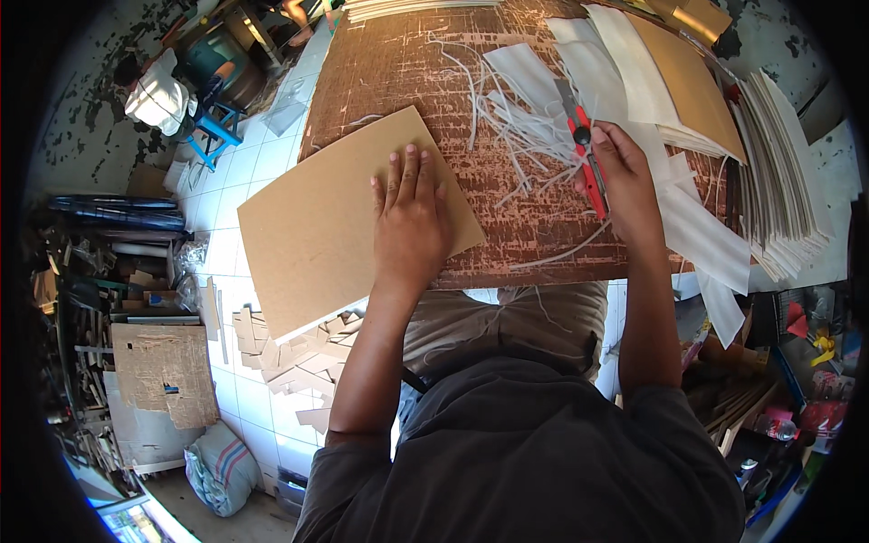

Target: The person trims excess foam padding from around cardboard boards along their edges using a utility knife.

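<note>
My left hand (pixel 412 217) lies flat with fingers stretched out on a tan board (pixel 312 235), which rests at an angle on the worn brown worktable (pixel 389 72) and juts past its left and near edges. A thin white layer shows along the board's lower edge. In my right hand (pixel 625 176) is a red utility knife (pixel 580 136) with a black round knob, its blade pointing away from me. The knife is held above the table, apart from the board. Beneath and beside it lies a tangle of thin white strips (pixel 516 118).
White foam sheets (pixel 597 77) and a tan-topped stack (pixel 683 81) lie at the far right, near a stack of boards on edge (pixel 778 172). Cardboard offcuts (pixel 299 362) cover the floor at left. Farther off, a person (pixel 163 95) sits on a blue stool (pixel 215 131).
</note>
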Demonstrator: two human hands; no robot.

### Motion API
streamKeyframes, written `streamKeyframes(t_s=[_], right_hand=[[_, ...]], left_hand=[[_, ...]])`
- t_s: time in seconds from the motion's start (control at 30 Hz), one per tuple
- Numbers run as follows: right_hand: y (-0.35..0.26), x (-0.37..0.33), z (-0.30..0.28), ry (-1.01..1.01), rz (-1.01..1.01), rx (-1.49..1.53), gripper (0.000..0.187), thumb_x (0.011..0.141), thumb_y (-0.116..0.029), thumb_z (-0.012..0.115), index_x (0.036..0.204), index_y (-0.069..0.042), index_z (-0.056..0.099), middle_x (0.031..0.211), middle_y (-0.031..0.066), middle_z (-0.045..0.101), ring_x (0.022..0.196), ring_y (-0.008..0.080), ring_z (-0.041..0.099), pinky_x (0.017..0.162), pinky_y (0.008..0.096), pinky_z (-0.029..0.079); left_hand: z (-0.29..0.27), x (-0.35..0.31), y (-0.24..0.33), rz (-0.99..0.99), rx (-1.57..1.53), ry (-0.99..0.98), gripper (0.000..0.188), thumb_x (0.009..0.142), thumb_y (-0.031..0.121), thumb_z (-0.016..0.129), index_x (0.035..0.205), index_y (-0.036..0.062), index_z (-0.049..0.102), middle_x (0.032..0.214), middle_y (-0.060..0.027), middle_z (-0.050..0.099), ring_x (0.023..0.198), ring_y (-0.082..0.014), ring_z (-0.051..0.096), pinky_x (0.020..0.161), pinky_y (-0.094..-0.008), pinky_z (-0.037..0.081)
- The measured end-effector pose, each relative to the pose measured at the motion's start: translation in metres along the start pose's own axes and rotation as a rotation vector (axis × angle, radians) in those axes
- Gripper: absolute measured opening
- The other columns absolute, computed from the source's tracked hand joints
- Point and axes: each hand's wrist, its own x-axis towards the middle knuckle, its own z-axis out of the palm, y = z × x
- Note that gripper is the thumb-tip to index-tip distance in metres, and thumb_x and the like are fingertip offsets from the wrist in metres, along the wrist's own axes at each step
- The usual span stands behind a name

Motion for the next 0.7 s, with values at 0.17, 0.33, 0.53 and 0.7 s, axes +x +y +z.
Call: streamKeyframes(t_s=[0.17,0.33,0.53,0.7], right_hand=[[0.004,-0.005,-0.012,-0.005,0.097,0.161,0.03,0.105,-0.019,0.06,0.126,0.002,0.062,0.094,0.0051,0.063,0.07,0.0122,0.064,0.062,0.0273,0.053],[-0.002,-0.002,-0.023,0.066,-0.182,-0.128,0.036,0.099,-0.007,0.067,0.133,0.001,0.06,0.097,0.007,0.063,0.074,0.0123,0.065,0.066,0.0274,0.057],[-0.038,-0.003,-0.023,0.384,-0.367,-0.019,0.019,0.096,0.001,0.061,0.115,0.001,0.063,0.107,0.0141,0.066,0.081,0.0173,0.069,0.07,0.0287,0.06],[-0.043,0.005,-0.034,0.164,-0.365,0.309,0.022,0.098,-0.003,0.06,0.118,0.007,0.063,0.108,0.0137,0.067,0.095,0.0234,0.071,0.09,0.0348,0.059]], left_hand=[[0.001,-0.001,-0.001,0.007,0.019,0.001,0.046,0.106,0.022,0.047,0.145,-0.0017,0.052,0.155,-0.0228,0.046,0.147,-0.0421,0.039,0.121,-0.0587,0.027],[0.0,-0.001,0.0,0.004,0.014,0.002,0.046,0.107,0.022,0.047,0.145,-0.0013,0.052,0.155,-0.023,0.046,0.147,-0.043,0.039,0.12,-0.0587,0.027],[-0.001,0.0,-0.001,0.01,-0.002,-0.007,0.046,0.107,0.022,0.046,0.146,-0.0012,0.051,0.155,-0.0233,0.046,0.146,-0.0442,0.039,0.121,-0.0587,0.027],[0.0,0.0,-0.001,0.012,0.0,-0.006,0.046,0.107,0.022,0.046,0.146,-0.0008,0.051,0.155,-0.023,0.045,0.147,-0.0441,0.038,0.121,-0.0586,0.027]])
